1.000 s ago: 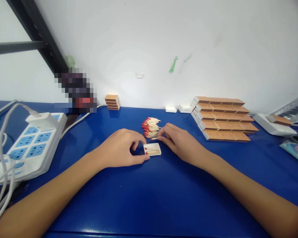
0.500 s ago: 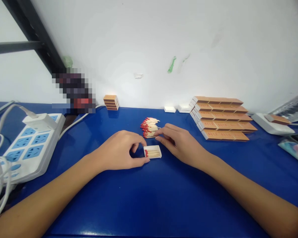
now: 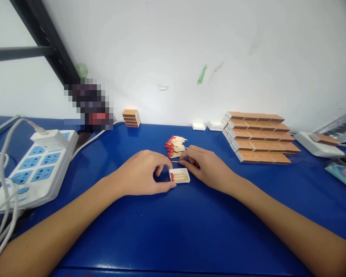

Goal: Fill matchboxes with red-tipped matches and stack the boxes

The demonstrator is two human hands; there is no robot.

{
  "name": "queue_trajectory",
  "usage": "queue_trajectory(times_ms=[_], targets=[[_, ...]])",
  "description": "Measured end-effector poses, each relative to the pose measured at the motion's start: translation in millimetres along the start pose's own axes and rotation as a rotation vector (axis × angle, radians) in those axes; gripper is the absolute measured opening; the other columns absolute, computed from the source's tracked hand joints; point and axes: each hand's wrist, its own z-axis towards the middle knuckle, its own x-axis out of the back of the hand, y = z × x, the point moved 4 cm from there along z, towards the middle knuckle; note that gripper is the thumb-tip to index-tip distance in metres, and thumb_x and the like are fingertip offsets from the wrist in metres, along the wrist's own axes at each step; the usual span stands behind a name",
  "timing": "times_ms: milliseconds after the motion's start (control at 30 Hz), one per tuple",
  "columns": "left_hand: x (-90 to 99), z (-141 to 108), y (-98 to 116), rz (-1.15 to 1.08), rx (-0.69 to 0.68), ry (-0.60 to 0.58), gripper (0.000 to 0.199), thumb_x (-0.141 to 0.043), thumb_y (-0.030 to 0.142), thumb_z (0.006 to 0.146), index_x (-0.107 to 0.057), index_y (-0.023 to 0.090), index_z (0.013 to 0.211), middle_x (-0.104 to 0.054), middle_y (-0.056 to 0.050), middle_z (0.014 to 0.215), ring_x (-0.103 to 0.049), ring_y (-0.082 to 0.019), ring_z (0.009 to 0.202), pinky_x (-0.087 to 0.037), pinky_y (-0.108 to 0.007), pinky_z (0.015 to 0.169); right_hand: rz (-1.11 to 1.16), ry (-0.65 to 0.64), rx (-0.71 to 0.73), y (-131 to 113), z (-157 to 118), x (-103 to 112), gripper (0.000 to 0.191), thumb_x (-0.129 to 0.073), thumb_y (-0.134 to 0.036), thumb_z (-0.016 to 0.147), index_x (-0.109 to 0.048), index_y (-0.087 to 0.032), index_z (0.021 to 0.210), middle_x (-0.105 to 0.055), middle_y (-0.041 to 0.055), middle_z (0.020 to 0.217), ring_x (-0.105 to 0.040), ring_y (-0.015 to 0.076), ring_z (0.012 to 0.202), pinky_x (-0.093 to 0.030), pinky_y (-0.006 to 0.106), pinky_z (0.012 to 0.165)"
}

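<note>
A small white matchbox tray (image 3: 185, 170) lies on the blue table with several red-headed matches (image 3: 180, 177) inside it, heads to the left. My left hand (image 3: 142, 173) grips the tray's left end, thumb at the near corner and index finger at the far one. Just beyond the tray, my right hand (image 3: 209, 165) pinches a match (image 3: 175, 161) between thumb and index finger; its stick points left. Behind these fingers is a loose pile of matches (image 3: 176, 145), red heads mostly to the left.
Stacked matchboxes (image 3: 262, 134) stand at the right, and a smaller stack (image 3: 131, 118) is at the back left. White trays (image 3: 198, 126) lie by the wall. A power strip (image 3: 43, 165) with cables occupies the left; a white device (image 3: 317, 145) sits far right.
My right hand has drawn a match slightly towards me, clear of the pile's near edge. The left hand stays on the tray. The whole view has shifted a little.
</note>
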Motion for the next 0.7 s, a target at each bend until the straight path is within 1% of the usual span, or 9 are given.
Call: queue_trajectory(times_ms=[133,233,400,500,700], targets=[[0.0,-0.1,-0.5,0.001,-0.014,0.006,0.029,-0.077,0.045,0.082,-0.078,0.020,0.097,-0.063,0.002,0.069,-0.053,-0.011,0.058,-0.038,-0.026,0.057,-0.007,-0.008,0.020,-1.6,-0.4,-0.5,0.017,-0.058,-0.021,0.103,-0.067,-0.023,0.117,-0.063,0.0030,0.094,-0.056,0.0144,0.072,-0.040,0.027,0.065],[-0.2,0.1,-0.4,0.000,-0.005,0.004,0.028,-0.078,0.044,0.081,-0.078,0.020,0.096,-0.062,0.002,0.068,-0.052,-0.011,0.057,-0.038,-0.026,0.056,-0.009,-0.017,0.033,-1.6,-0.4,-1.3,0.019,-0.055,-0.023,0.105,-0.069,-0.023,0.118,-0.064,0.0034,0.094,-0.057,0.0149,0.074,-0.042,0.027,0.067],[-0.6,0.2,-0.3,-0.003,0.001,0.001,0.028,-0.078,0.044,0.081,-0.077,0.020,0.095,-0.062,0.003,0.068,-0.052,-0.011,0.056,-0.037,-0.026,0.056,-0.012,0.003,0.035,0.0,-0.9,-1.3,0.022,-0.058,-0.023,0.104,-0.069,-0.023,0.122,-0.065,0.0042,0.097,-0.058,0.0153,0.075,-0.042,0.028,0.067],[-0.7,0.2,-0.9,0.003,-0.007,0.005,0.029,-0.076,0.046,0.082,-0.078,0.021,0.097,-0.063,0.002,0.069,-0.053,-0.011,0.057,-0.037,-0.026,0.055,-0.010,-0.001,0.040,0.0,-1.2,-1.5,0.022,-0.056,-0.022,0.104,-0.069,-0.023,0.122,-0.066,0.0044,0.097,-0.059,0.0152,0.075,-0.043,0.028,0.068],[-1.0,0.4,-2.2,-0.008,-0.002,0.002,0.028,-0.078,0.044,0.080,-0.078,0.020,0.095,-0.063,0.002,0.069,-0.053,-0.011,0.058,-0.038,-0.026,0.056,0.025,0.015,0.044,-1.7,-0.9,-0.6,0.016,-0.058,-0.021,0.103,-0.072,-0.023,0.111,-0.062,0.0024,0.088,-0.056,0.0150,0.073,-0.041,0.027,0.065]])
